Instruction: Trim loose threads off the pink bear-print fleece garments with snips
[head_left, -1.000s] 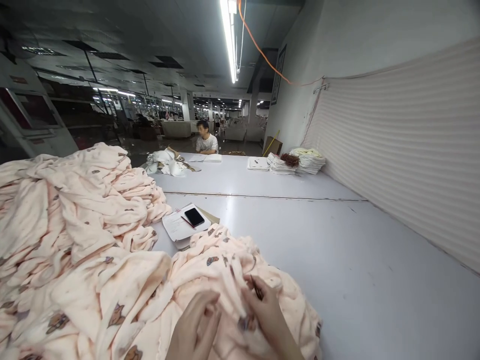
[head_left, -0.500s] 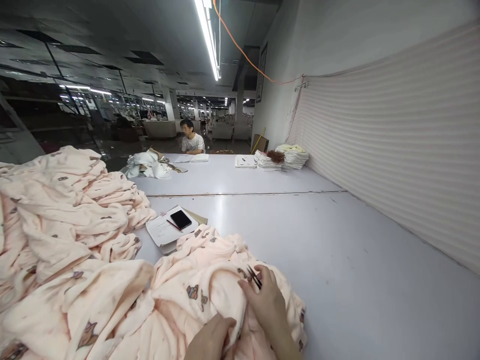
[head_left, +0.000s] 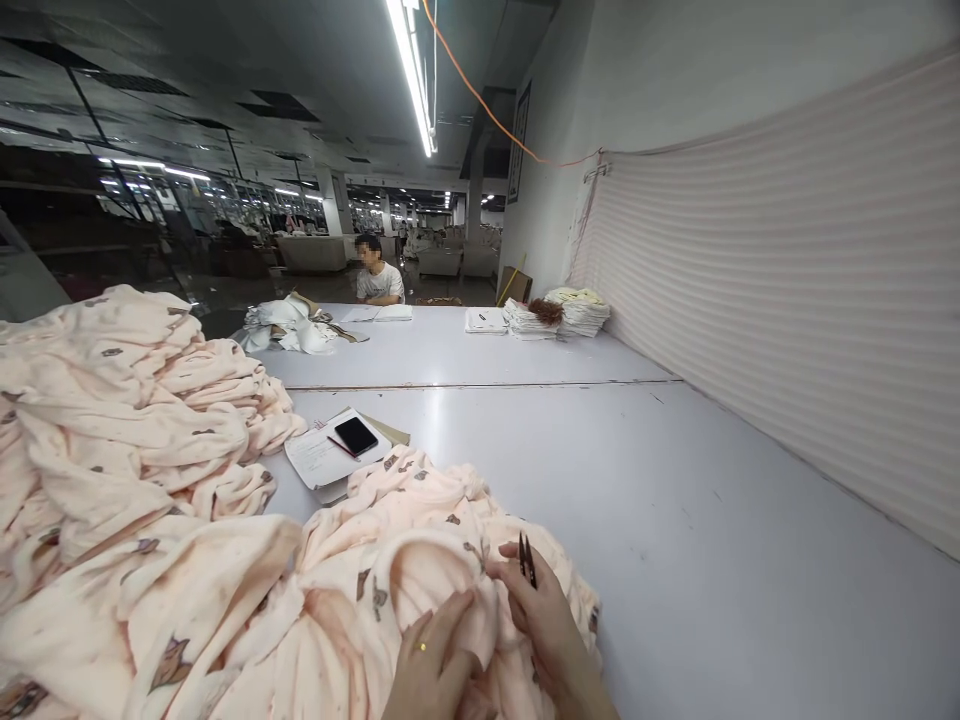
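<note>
"Biggest of all?"
"A wide, pale table, stretching from near to far."
"On top?"
"At left, a big pink heap. In the near middle, pink cloth with little brown pictures. Just past it, toward the left, papers."
"Left hand?"
"Bent over a fold of cloth, touching. Can't tell if pinching."
"Right hand?"
"Closed around small dark snips, tips up and a bit apart."
"Smallest?"
"Yellow ring on a left finger."
</note>
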